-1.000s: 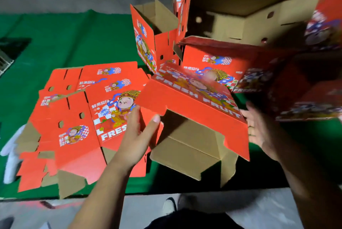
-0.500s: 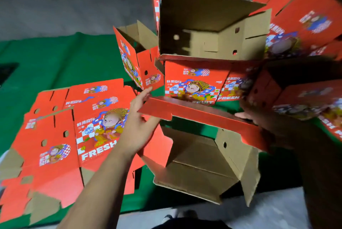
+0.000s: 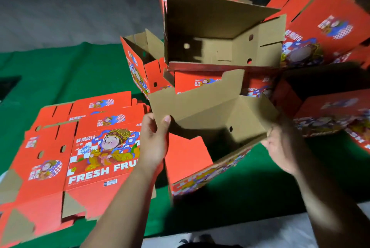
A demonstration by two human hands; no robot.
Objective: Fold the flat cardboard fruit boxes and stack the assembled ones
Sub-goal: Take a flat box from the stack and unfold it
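Both hands (image 3: 154,143) grip half-folded box (image 3: 210,113); right blurred.

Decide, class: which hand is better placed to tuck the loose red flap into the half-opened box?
Probably the left hand: it grips the box wall right beside the red flap, whereas the right hand supports the far corner.

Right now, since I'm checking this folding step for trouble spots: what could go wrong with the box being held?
The half-folded box hangs tilted between the left hand and right hand; its loose red flap may snag or fold wrong. The assembled boxes behind are stacked unevenly, so a bump could topple them.
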